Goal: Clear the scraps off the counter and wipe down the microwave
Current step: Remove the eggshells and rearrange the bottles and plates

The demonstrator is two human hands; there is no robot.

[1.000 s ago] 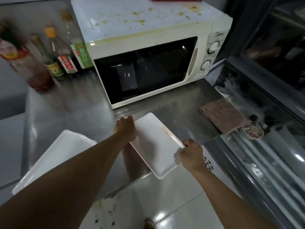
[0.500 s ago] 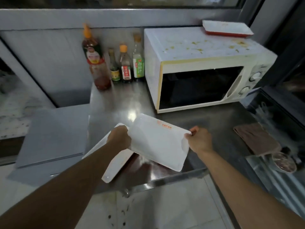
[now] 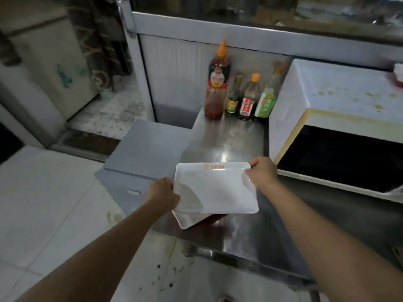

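Two hands hold a white plate (image 3: 214,189) between them over the steel counter (image 3: 231,140): left hand (image 3: 162,194) gripping its left edge, right hand (image 3: 262,171) pinching the far right corner. The stained microwave (image 3: 331,101) sits just beyond the right hand; a second plate (image 3: 188,221) lies beneath.

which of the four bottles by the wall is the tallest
The red sauce bottle with the orange nozzle cap, leftmost in the row. It is the widest too, and its tip stands above the small green-labelled bottle, the dark sauce bottle and the clear bottle beside the microwave.
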